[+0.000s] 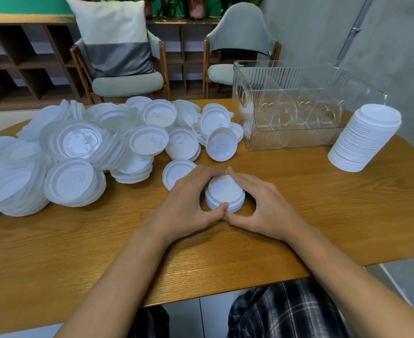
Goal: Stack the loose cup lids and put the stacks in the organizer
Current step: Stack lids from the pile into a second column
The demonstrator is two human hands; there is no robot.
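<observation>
Near the middle of the counter (335, 203), the left hand (186, 203) and right hand (267, 203) curled round a short stack (225, 191) of lids, thumbs touching on its near side (fingertips almost meeting beyond it). Loose lids (91, 147) lay heaped far left. A tall stack (364, 140) stood far right, just beside the clear organizer (286, 132).
</observation>
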